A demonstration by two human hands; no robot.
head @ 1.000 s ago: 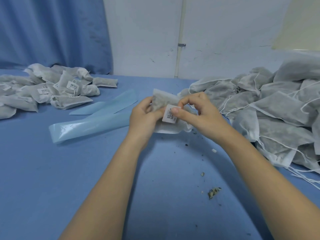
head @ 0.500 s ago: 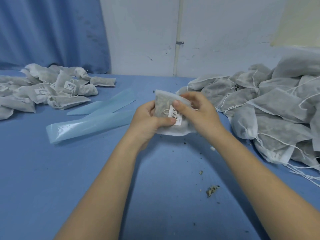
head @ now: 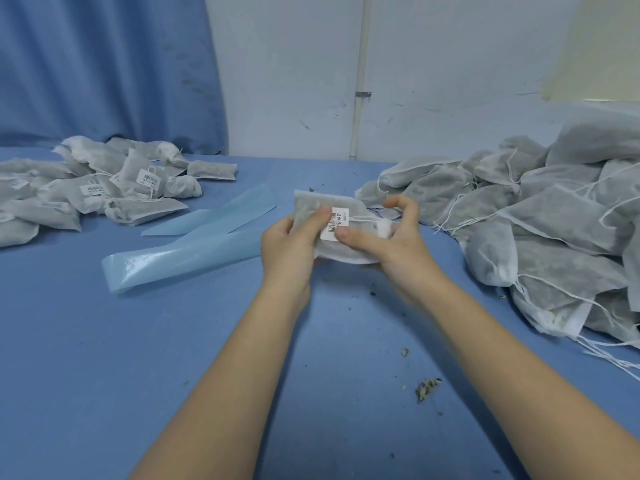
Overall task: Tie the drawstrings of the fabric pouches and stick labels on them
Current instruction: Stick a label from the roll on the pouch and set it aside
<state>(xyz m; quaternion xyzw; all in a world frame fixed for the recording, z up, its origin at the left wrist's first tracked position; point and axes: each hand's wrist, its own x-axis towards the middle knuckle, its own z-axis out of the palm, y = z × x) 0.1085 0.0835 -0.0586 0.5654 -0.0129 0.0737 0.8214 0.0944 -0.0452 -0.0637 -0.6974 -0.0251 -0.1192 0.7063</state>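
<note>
Centrally, both hands, the left hand [head: 289, 245] and the right hand [head: 391, 242], are gripping one pouch [head: 346, 252], thumbs pressing its label [head: 335, 224]; fingers are hiding the pouch's underside.

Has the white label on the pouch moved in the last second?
Yes. The label has turned upright and now sits pressed flat on the pouch, under both thumbs.

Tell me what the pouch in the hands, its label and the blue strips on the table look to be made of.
Pouch: thin non-woven fabric, matte and translucent, dark filling showing through.
Label: probably white paper sticker, flat, printed with a barcode.
Blue strips: likely glossy release liner or plastic film; they curl and catch the light.
</note>
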